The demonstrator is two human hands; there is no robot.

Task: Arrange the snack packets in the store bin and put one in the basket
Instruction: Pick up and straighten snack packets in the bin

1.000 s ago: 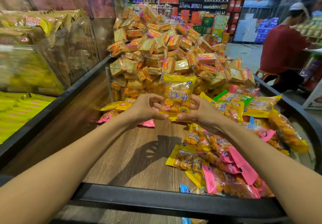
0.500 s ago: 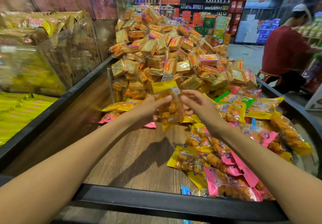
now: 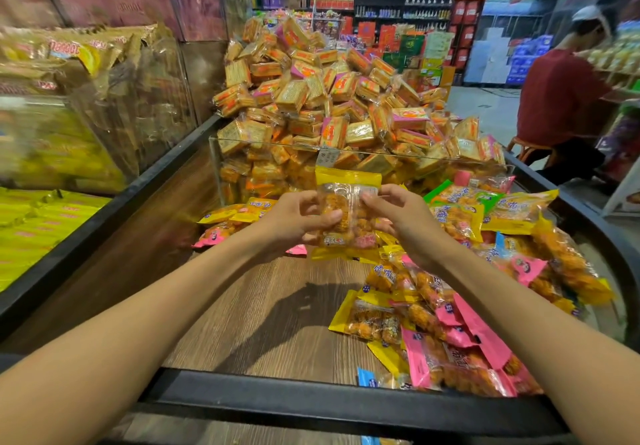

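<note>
A yellow snack packet [image 3: 348, 212] is held upright above the bin's wooden floor [image 3: 277, 306], toward its far end, with its clear back and a white label turned to the camera. The left hand [image 3: 294, 217] pinches its left edge and the right hand [image 3: 398, 210] its right edge, so fingers hide both sides and the lower print is hard to read. Half a second ago the packet was tilted and twisted between the hands; now it faces squarely, and a second ago its printed front showed. Loose yellow and pink packets [image 3: 446, 313] lie heaped along the bin's right side, some cut off by the black front rim [image 3: 311, 399]. Behind a clear divider [image 3: 346, 153] rises a pile of cracker packs [image 3: 311, 98]. A seated person in red [image 3: 561, 98] is blurred at right.
</note>
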